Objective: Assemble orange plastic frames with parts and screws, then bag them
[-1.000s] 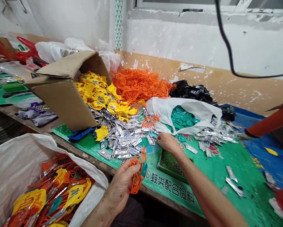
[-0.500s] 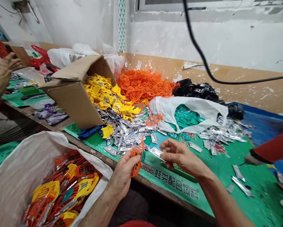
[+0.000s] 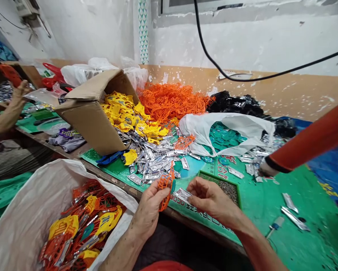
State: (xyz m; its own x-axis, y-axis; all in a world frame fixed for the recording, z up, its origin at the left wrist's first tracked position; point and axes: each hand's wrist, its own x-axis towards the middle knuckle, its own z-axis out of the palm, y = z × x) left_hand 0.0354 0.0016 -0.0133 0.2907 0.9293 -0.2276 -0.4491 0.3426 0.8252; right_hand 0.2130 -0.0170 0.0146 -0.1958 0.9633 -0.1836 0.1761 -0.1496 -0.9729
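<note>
In my left hand [image 3: 149, 205] is an orange plastic lattice frame [image 3: 165, 192], held upright with a teal plastic piece [image 3: 173, 186] against its right side. Thumb and fingers are closed around it. My right hand [image 3: 211, 199] pinches a flat silver plate [image 3: 182, 195] by its right end. The plate's left end points at the teal piece, close to the frame; I cannot tell if they touch. Just behind my right hand sits a green tray [image 3: 239, 197] of small dark metal pieces, partly hidden. Loose silver plates [image 3: 154, 160] lie piled beyond my left hand.
Yellow parts [image 3: 123, 109] spill from a cardboard box [image 3: 91, 126]. Behind are orange frames [image 3: 174, 99] and a white bag [image 3: 197, 130] of teal pieces. An orange-red tubular tool [image 3: 312, 139] juts in from the right. A white sack [image 3: 11, 222] holds assembled parts. Another person's hand [image 3: 19, 92] grips a tool.
The silver plate has come nearer the orange frame and lies flatter. The green tray shows more from behind my right hand. The tubular tool has moved in leftward; the other person's hand has shifted.
</note>
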